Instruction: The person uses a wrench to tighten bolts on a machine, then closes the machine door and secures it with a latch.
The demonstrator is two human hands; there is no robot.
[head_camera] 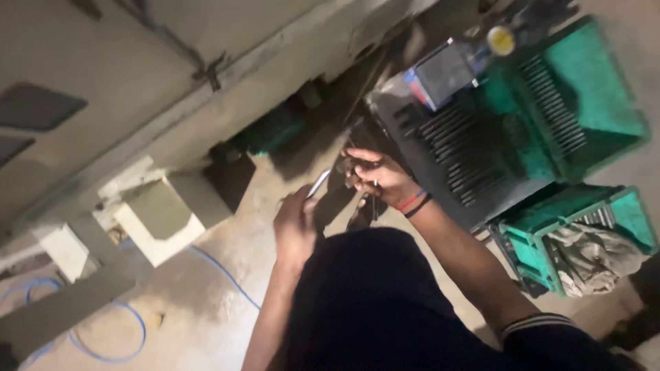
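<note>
My left hand [295, 223] is closed around a thin bright metal tool [318, 183] that points up and to the right. My right hand [380, 180], with red and black bands at the wrist, pinches a small dark part [346, 167] just beside the tool's tip. A thin pin or wire sticks down from my right fingers. Both hands hover above my dark-clothed knee [371, 288], close to the edge of a dark slotted crate [454, 154]. What the small part is I cannot make out in the dim light.
A green slotted crate [584, 89] stands at the upper right, and a smaller green crate [543, 240] holding a crumpled cloth [591, 254] sits below it. A grey machine frame [158, 110] with block feet fills the left. A blue cable [130, 323] lies on the concrete floor.
</note>
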